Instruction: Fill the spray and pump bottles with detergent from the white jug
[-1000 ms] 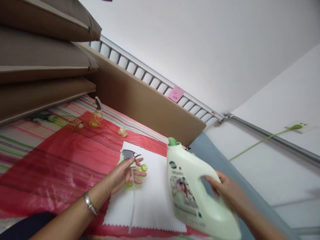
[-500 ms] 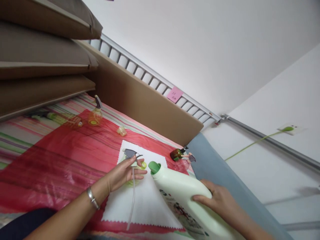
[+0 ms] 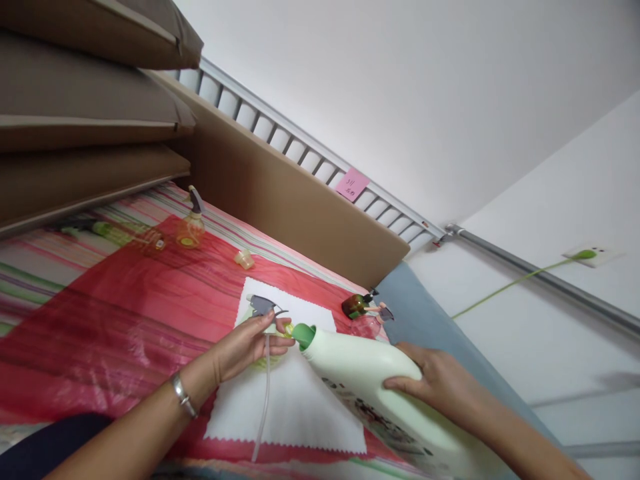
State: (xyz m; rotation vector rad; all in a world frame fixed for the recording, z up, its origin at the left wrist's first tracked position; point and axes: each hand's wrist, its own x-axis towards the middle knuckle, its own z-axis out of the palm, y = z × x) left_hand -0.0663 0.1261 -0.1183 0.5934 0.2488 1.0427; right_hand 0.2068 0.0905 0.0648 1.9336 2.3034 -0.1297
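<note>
In my right hand (image 3: 425, 380) is a large pale-green detergent bottle (image 3: 360, 363), tilted so its green pouring spout (image 3: 303, 335) points left. The spout meets the yellowish neck (image 3: 289, 329) of a small clear yellow-green bottle (image 3: 265, 363); whether liquid flows I cannot tell. My left hand (image 3: 250, 347), closed, wears a silver bracelet and steadies this small bottle, mostly hidden behind the fingers. A grey trigger spray head (image 3: 261, 305) is pinched by its thumb. From it a clear dip tube (image 3: 263, 407) hangs over a white scalloped-edge cloth (image 3: 300, 413).
A yellow spray bottle (image 3: 191, 227) stands at the back left, near a clear cap (image 3: 245, 259). Brown (image 3: 355, 305) and pink (image 3: 367, 325) bottles are at the right. Red sheeting (image 3: 150, 320) covers striped fabric. Stacked cushions (image 3: 95, 100) and a brown board (image 3: 280, 187) border the area.
My right hand has brought the detergent bottle slightly left and up, so its spout now reaches the small bottle's neck. My left hand has stayed nearly still.
</note>
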